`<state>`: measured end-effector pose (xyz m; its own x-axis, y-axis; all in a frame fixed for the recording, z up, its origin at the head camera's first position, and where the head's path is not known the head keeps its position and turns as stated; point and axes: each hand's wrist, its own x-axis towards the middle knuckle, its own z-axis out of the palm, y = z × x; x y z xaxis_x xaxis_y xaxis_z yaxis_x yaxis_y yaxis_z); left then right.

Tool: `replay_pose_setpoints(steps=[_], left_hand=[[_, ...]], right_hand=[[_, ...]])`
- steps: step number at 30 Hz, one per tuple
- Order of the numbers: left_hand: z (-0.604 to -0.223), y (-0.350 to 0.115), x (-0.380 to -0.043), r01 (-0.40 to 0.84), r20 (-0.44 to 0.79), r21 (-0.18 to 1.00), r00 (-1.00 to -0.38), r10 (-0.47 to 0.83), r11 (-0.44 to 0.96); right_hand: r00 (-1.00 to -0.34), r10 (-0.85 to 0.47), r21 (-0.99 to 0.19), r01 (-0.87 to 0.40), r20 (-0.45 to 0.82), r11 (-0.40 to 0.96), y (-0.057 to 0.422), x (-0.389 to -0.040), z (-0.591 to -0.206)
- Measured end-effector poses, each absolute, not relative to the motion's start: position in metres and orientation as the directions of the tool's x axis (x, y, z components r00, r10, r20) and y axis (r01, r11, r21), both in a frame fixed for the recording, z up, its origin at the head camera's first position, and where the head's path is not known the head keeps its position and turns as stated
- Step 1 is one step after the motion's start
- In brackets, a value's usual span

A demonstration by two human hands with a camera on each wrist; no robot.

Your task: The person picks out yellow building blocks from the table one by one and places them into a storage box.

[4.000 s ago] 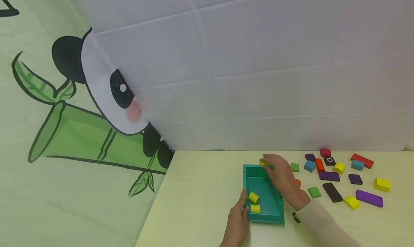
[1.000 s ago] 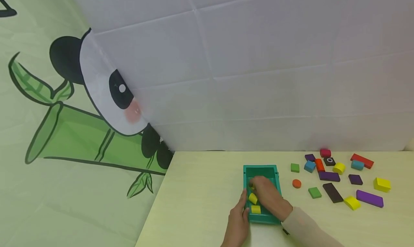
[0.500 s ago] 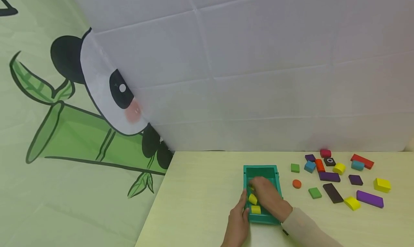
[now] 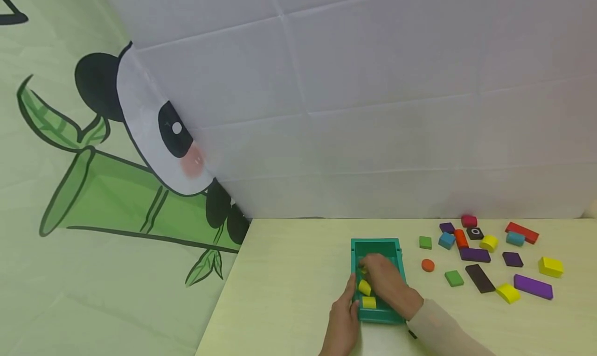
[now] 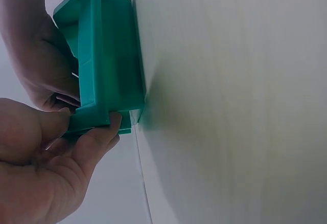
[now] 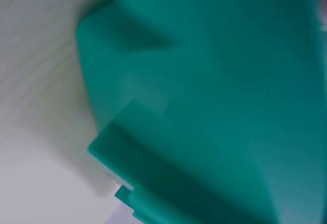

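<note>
A green plastic bin (image 4: 381, 316) stands on the table. My left hand (image 4: 342, 319) pinches its left rim between thumb and fingers, which the left wrist view shows with the bin's side wall (image 5: 120, 55). Inside the bin, my right hand (image 4: 384, 278) reaches down with curled fingers; a bit of a yellow block (image 4: 364, 270) shows under the fingertips, the rest hidden. Nearer my left thumb lie two more yellow blocks, a tilted one (image 4: 365, 287) and one by the front wall (image 4: 369, 302). Only green bin wall (image 6: 204, 106) fills the right wrist view.
Right of the bin, loose blocks are scattered: green (image 4: 454, 278), an orange disc (image 4: 427, 265), blue (image 4: 446, 240), dark purple (image 4: 474, 255), purple (image 4: 533, 286), yellow (image 4: 551, 266) and others. A white sheet (image 4: 373, 138) hangs behind the table, a panda-print cloth (image 4: 116, 200) at left.
Since four seconds ago my right hand has brought a yellow block from the bin's far rim down inside. Over the last second both hands stay nearly still.
</note>
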<state>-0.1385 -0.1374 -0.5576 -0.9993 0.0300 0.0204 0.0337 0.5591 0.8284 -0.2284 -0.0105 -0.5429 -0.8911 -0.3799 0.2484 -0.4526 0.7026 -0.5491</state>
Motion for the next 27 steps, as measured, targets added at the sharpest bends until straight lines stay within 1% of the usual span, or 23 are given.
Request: replay_pose_setpoints(steps=[3,10,16,23,27], left_hand=[[-0.558,-0.138,-0.139,0.033,0.02,0.828,-0.999,0.028,0.559],[-0.559,-0.138,-0.139,0.038,0.026,0.826,-0.999,0.03,0.562],[-0.56,-0.138,-0.138,0.05,0.035,0.831,-0.999,0.037,0.554],[-0.559,-0.138,-0.138,0.051,0.036,0.831,-0.999,0.038,0.553],[-0.559,-0.138,-0.138,0.056,0.04,0.83,-0.998,0.041,0.555]], right_hand=[[-0.887,-0.374,-0.567,-0.461,0.271,0.683,-0.008,-0.227,-0.54],[-0.897,-0.347,-0.611,-0.442,0.275,0.657,0.0,-0.226,-0.537],[-0.886,-0.33,-0.604,-0.463,0.325,0.648,0.008,-0.228,-0.53],[-0.9,-0.305,-0.597,-0.436,0.312,0.673,0.019,-0.233,-0.523],[-0.895,-0.302,-0.582,-0.444,0.33,0.681,0.027,-0.235,-0.519]])
